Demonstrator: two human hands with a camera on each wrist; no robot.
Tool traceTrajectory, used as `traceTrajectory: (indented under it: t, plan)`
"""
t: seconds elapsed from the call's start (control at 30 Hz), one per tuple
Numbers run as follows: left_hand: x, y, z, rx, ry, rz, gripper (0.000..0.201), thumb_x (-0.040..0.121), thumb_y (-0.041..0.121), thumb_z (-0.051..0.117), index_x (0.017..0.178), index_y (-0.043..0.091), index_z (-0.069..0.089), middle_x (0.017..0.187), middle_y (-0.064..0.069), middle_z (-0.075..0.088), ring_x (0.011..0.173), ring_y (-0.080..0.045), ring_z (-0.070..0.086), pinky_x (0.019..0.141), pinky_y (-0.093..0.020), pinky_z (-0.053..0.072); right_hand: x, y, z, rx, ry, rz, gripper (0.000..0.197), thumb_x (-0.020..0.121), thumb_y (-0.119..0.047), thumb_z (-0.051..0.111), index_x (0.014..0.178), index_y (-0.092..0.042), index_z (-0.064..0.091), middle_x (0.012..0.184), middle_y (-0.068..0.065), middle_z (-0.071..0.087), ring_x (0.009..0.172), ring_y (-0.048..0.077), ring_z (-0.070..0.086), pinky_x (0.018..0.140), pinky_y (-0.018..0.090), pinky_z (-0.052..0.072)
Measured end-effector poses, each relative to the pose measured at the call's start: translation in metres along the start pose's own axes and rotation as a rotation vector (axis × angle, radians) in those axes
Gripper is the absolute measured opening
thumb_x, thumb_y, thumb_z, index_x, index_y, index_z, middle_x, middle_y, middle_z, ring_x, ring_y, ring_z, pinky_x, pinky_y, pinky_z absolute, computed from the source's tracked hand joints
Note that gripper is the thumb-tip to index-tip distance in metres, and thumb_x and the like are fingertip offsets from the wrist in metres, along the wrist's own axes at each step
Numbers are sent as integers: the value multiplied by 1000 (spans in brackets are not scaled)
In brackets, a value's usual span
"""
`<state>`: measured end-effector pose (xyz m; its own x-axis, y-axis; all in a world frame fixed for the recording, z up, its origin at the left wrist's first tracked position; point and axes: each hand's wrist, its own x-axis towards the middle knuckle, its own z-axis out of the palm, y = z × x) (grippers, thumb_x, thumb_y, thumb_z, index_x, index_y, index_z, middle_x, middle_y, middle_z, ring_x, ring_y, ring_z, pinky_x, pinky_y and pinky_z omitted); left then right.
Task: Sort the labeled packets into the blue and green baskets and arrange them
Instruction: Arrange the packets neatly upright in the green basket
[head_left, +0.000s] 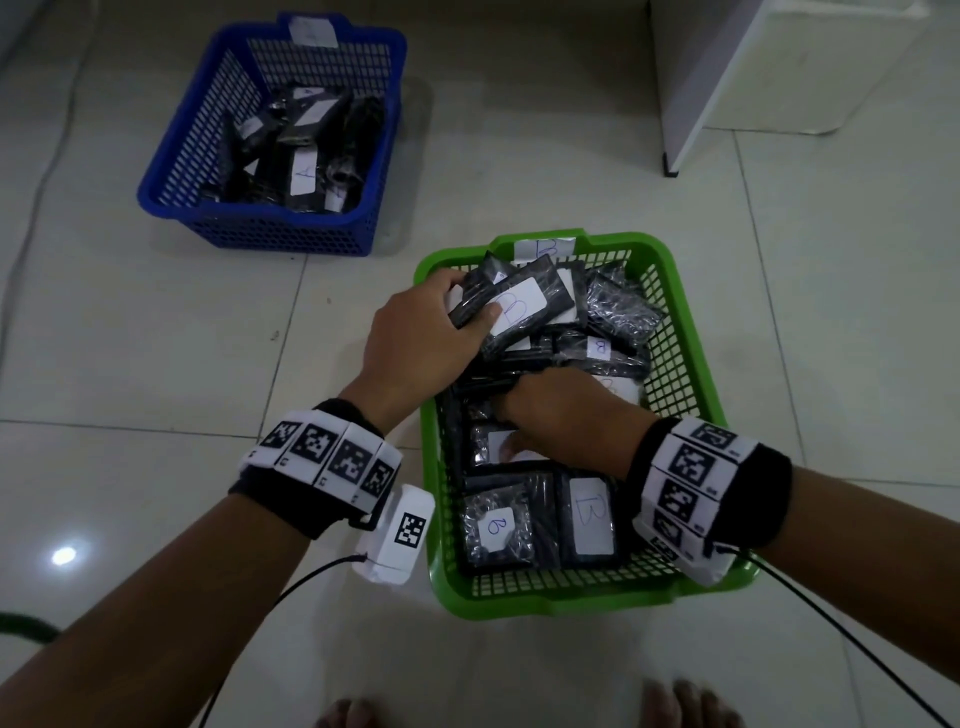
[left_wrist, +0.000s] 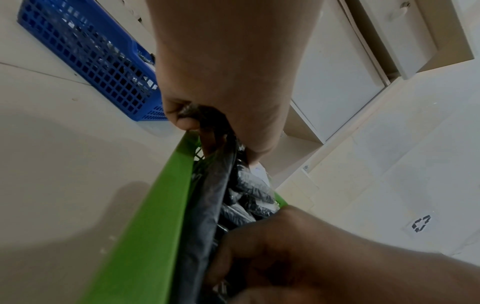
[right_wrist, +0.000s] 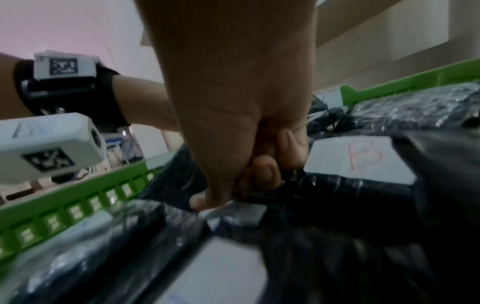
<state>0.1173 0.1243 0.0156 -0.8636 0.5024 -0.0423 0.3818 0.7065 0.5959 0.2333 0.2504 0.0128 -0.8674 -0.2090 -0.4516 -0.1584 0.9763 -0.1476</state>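
Observation:
A green basket (head_left: 696, 364) on the floor in front of me holds several black packets with white "B" labels. My left hand (head_left: 431, 332) grips a stack of packets (head_left: 524, 306) at the basket's far left, thumb on the top label. In the left wrist view its fingers (left_wrist: 182, 119) curl round the black stack (left_wrist: 207, 205) by the green rim (left_wrist: 145, 236). My right hand (head_left: 550, 410) reaches into the basket's middle and, in the right wrist view, its fingers (right_wrist: 265, 170) pinch the edge of a black packet (right_wrist: 324, 185). A blue basket (head_left: 171, 171) with several packets stands at the far left.
White tiled floor surrounds both baskets. A white cabinet (head_left: 769, 67) stands at the far right. A grey cable (head_left: 47, 171) runs along the left edge. Black wrist cables (head_left: 291, 582) trail toward me, and my toes (head_left: 675, 701) show at the bottom.

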Motion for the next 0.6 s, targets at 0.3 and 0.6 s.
traceTrajectory:
  t: [0.3, 0.6]
  plan:
    - [1, 1, -1, 3, -10, -13, 46, 90, 57, 63, 128, 32, 60, 110, 6, 71, 100, -19, 65, 78, -25, 39, -42, 59, -35, 209, 141, 218, 24, 72, -29, 85, 91, -21, 72, 74, -11, 55, 83, 17, 63, 83, 32, 52]
    - [-1, 2, -2, 9, -13, -13, 45, 90, 55, 64, 129, 31, 60, 111, 6, 71, 99, -19, 65, 77, -25, 36, -51, 69, -6, 106, 172, 175, 78, 66, -25, 89, 132, -21, 50, 118, 7, 62, 109, 26, 59, 88, 42, 52]
